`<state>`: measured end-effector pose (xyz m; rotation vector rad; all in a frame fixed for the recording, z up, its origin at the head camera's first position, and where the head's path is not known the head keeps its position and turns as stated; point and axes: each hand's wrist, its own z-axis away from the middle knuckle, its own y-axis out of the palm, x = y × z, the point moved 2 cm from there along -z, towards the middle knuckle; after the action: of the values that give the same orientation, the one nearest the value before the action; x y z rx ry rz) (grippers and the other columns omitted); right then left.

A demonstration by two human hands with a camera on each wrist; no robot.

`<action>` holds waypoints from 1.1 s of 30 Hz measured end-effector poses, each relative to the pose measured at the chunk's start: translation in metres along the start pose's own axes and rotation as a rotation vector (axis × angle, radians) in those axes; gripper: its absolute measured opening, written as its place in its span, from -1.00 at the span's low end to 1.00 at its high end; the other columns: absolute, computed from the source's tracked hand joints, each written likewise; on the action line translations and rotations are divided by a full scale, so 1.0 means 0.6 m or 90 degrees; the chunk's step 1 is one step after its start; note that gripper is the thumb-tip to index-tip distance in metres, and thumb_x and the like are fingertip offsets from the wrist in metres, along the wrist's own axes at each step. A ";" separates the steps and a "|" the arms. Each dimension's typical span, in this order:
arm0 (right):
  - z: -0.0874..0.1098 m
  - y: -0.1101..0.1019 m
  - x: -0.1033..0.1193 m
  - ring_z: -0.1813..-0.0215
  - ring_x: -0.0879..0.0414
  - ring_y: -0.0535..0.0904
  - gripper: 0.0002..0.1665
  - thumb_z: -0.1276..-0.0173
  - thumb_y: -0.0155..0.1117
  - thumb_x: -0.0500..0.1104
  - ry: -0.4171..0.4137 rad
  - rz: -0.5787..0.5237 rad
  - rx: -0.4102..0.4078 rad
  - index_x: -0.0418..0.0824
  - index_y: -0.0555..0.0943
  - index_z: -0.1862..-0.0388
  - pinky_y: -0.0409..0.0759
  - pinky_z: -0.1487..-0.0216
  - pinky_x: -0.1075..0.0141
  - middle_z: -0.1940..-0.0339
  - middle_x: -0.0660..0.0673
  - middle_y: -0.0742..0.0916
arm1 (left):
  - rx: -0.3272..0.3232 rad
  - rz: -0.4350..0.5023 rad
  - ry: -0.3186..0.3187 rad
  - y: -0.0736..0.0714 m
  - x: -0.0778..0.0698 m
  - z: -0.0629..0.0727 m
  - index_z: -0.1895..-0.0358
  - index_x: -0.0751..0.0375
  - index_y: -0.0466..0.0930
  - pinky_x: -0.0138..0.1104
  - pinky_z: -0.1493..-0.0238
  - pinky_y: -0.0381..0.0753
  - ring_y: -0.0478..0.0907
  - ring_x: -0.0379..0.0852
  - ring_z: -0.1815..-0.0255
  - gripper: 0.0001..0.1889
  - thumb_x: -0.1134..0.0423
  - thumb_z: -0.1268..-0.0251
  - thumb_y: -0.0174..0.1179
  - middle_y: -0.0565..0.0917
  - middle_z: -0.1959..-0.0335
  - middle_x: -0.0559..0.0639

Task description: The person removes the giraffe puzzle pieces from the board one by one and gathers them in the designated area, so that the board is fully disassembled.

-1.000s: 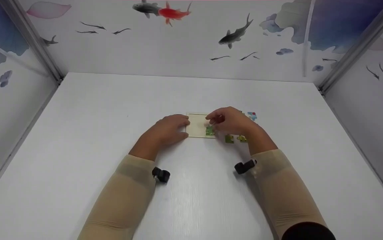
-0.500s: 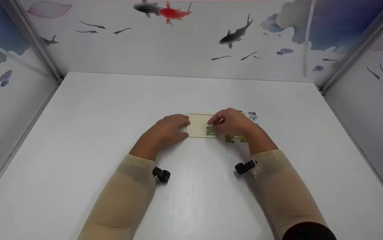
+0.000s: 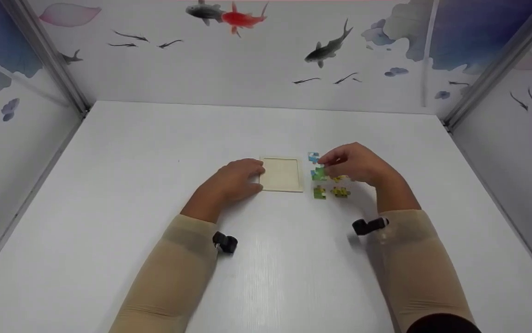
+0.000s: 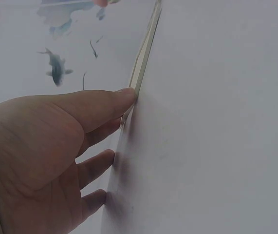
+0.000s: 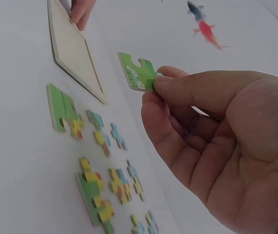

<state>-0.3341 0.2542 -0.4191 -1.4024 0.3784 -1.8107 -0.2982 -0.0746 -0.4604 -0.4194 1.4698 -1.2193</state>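
Observation:
A shallow square wooden puzzle tray (image 3: pixel 281 174) lies bare on the white table. My left hand (image 3: pixel 238 180) rests its thumb and fingertips along the tray's left edge; in the left wrist view the thumb (image 4: pixel 104 103) touches the rim and the other fingers extend beside it. Right of the tray, my right hand (image 3: pixel 361 164) pinches a green jigsaw piece (image 5: pixel 138 73) between thumb and fingers. That piece is raised above the table, tilted, its printed side showing white flowers. Loose jigsaw pieces (image 5: pixel 119 185) lie below the right hand, which hides some of them in the head view.
Several green, yellow and blue pieces are spread right of the tray, among them a blue one (image 3: pixel 313 157) at the back and a green one (image 3: pixel 319 192) at the front. White panels (image 3: pixel 266 60) with painted fish border the table (image 3: pixel 256 259).
My right hand has moved right, off the tray, with the green jigsaw piece that was at the tray's near right corner. My left hand stays at the left edge.

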 end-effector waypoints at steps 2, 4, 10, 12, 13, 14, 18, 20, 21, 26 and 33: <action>0.008 -0.012 -0.013 -0.18 -0.03 0.69 -0.68 -0.49 0.43 -0.16 0.013 -0.006 -0.001 0.08 0.81 -0.16 0.66 -0.30 0.07 -0.23 -0.04 0.79 | 0.001 -0.001 -0.001 0.001 0.000 0.000 -0.59 0.05 0.44 -0.02 -0.79 0.12 0.16 0.02 -0.78 -0.43 0.08 -0.59 0.18 0.34 -0.70 -0.09; 0.016 -0.023 -0.027 -0.17 -0.02 0.70 -0.68 -0.51 0.42 -0.14 0.019 -0.005 -0.003 0.09 0.80 -0.19 0.65 -0.33 0.06 -0.26 -0.05 0.78 | 0.003 0.000 -0.004 0.001 0.000 -0.001 -0.59 0.04 0.44 -0.02 -0.79 0.12 0.15 0.01 -0.78 -0.43 0.08 -0.59 0.18 0.34 -0.71 -0.10; 0.033 -0.050 -0.074 -0.15 0.01 0.74 -0.67 -0.55 0.35 -0.14 0.016 0.003 0.024 0.04 0.78 -0.23 0.63 -0.41 -0.04 -0.35 -0.11 0.72 | 0.010 0.009 -0.005 0.000 -0.001 0.000 -0.59 0.03 0.44 -0.02 -0.79 0.10 0.14 0.01 -0.79 -0.43 0.07 -0.59 0.19 0.33 -0.71 -0.10; 0.035 -0.056 -0.089 -0.15 0.02 0.75 -0.66 -0.55 0.34 -0.15 0.016 0.008 0.035 0.01 0.78 -0.23 0.61 -0.41 -0.04 -0.35 -0.12 0.71 | 0.009 0.014 -0.002 0.000 0.000 0.000 -0.58 0.04 0.45 -0.01 -0.79 0.11 0.14 0.02 -0.79 -0.43 0.08 -0.59 0.19 0.33 -0.71 -0.10; 0.036 -0.059 -0.095 -0.15 0.02 0.74 -0.66 -0.54 0.34 -0.16 0.017 0.012 0.039 0.00 0.78 -0.23 0.61 -0.39 -0.02 -0.33 -0.13 0.72 | 0.009 0.016 -0.001 0.000 0.000 0.000 -0.58 0.04 0.45 -0.01 -0.79 0.11 0.14 0.02 -0.79 -0.44 0.08 -0.59 0.19 0.33 -0.71 -0.10; 0.036 -0.061 -0.101 -0.17 0.01 0.72 -0.66 -0.53 0.34 -0.16 0.020 0.016 0.041 0.00 0.78 -0.23 0.60 -0.37 0.00 -0.31 -0.13 0.73 | 0.008 0.019 0.000 0.000 0.001 0.000 -0.57 0.04 0.46 -0.01 -0.79 0.12 0.15 0.02 -0.78 -0.44 0.08 -0.58 0.19 0.34 -0.71 -0.10; 0.036 -0.069 -0.122 -0.25 -0.02 0.58 -0.61 -0.48 0.38 -0.14 0.028 0.035 0.044 0.07 0.77 -0.25 0.54 -0.27 0.12 -0.29 -0.08 0.73 | 0.009 0.016 0.004 0.001 0.002 0.000 -0.58 0.04 0.45 0.00 -0.79 0.12 0.14 0.02 -0.79 -0.43 0.07 -0.59 0.18 0.33 -0.71 -0.10; 0.034 -0.071 -0.132 -0.28 -0.03 0.52 -0.59 -0.48 0.39 -0.13 0.034 0.036 0.047 0.10 0.75 -0.27 0.54 -0.23 0.17 -0.30 -0.06 0.72 | 0.009 0.016 0.005 0.000 0.002 0.001 -0.58 0.05 0.44 0.00 -0.79 0.11 0.14 0.03 -0.79 -0.43 0.07 -0.59 0.18 0.33 -0.71 -0.09; 0.033 -0.073 -0.137 -0.28 -0.04 0.51 -0.58 -0.48 0.40 -0.14 0.035 0.033 0.049 0.09 0.74 -0.28 0.54 -0.22 0.19 -0.31 -0.06 0.70 | 0.008 0.015 0.006 -0.001 0.001 0.001 -0.58 0.05 0.44 0.00 -0.79 0.12 0.14 0.03 -0.79 -0.43 0.07 -0.59 0.18 0.33 -0.71 -0.09; 0.030 -0.075 -0.156 -0.22 -0.01 0.54 -0.55 -0.45 0.41 -0.17 0.036 0.021 0.064 0.03 0.70 -0.30 0.60 -0.15 0.27 -0.22 -0.06 0.72 | 0.004 0.016 0.009 -0.003 0.001 0.002 -0.57 0.07 0.46 -0.03 -0.79 0.12 0.16 0.03 -0.78 -0.44 0.09 -0.58 0.19 0.35 -0.70 -0.07; 0.028 -0.075 -0.162 -0.10 0.03 0.59 -0.53 -0.35 0.56 -0.12 0.034 0.000 0.070 -0.09 0.67 -0.21 0.65 -0.09 0.33 -0.06 -0.04 0.74 | 0.011 0.017 0.001 -0.001 0.002 0.001 -0.58 0.05 0.44 -0.01 -0.79 0.10 0.13 0.03 -0.79 -0.43 0.07 -0.59 0.18 0.32 -0.71 -0.08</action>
<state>-0.3305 0.3581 -0.4493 -1.2808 0.3012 -1.8429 -0.2983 -0.0758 -0.4605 -0.3860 1.4618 -1.2102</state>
